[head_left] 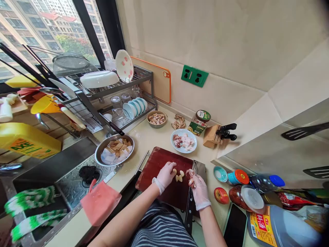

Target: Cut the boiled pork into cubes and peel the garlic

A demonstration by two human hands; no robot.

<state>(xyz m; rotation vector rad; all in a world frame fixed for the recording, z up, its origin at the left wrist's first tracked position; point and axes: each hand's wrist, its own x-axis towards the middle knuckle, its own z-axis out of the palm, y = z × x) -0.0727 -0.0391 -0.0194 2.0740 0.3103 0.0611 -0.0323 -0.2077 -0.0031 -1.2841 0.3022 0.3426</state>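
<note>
My left hand (166, 177), in a clear glove, is pinched over the dark red cutting board (159, 161) with a pale garlic clove (174, 171) at its fingertips. Several peeled garlic cloves (180, 176) lie close by on the board. At the board's right side my right hand (200, 190), gloved too, is closed on a pinkish, papery piece of garlic (191, 175); its far side is hidden by the fingers. Beneath that hand a cleaver (199, 167) lies along the board, its black handle pointing towards me.
Beyond the board stand a plate of sliced meat (184, 140), ginger (178, 122) and a knife block (214, 135). Left are a metal bowl of soaking pieces (115, 150), the sink (72, 185) and a dish rack (123, 82). An apple (221, 195), phone (235, 226) and jars line the right.
</note>
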